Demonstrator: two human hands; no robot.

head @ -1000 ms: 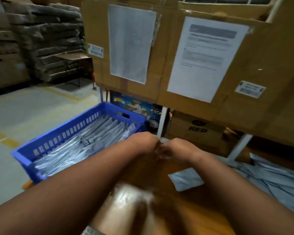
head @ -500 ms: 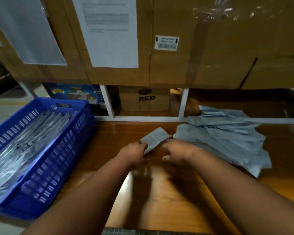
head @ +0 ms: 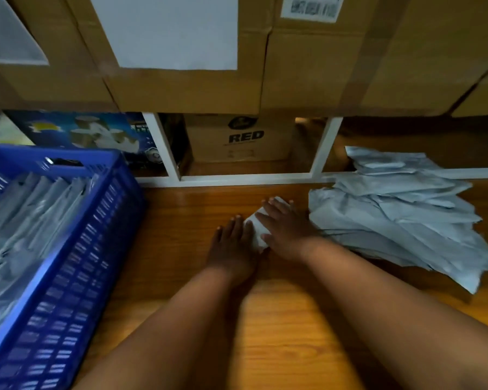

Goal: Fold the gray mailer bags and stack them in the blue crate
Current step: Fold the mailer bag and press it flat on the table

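Observation:
One gray mailer bag [head: 256, 231] lies folded small on the wooden table [head: 279, 319], mostly covered by my hands. My right hand [head: 283, 230] presses flat on it with straight fingers. My left hand [head: 231, 244] lies flat beside it, fingertips at its left edge. A loose pile of unfolded gray mailer bags [head: 400, 212] spreads to the right, touching my right wrist. The blue crate [head: 76, 266] stands at the left, holding several folded gray bags [head: 26, 209].
Stacked cardboard boxes [head: 186, 80] with white paper sheets rise behind the table. Under them a white frame [head: 237, 178] fronts a box marked RED [head: 243, 139] and a printed blue carton [head: 79, 130].
The view has tilted down toward the table. My hands moved from pinching the bag's edges to pressing it flat, and the bag is now folded smaller.

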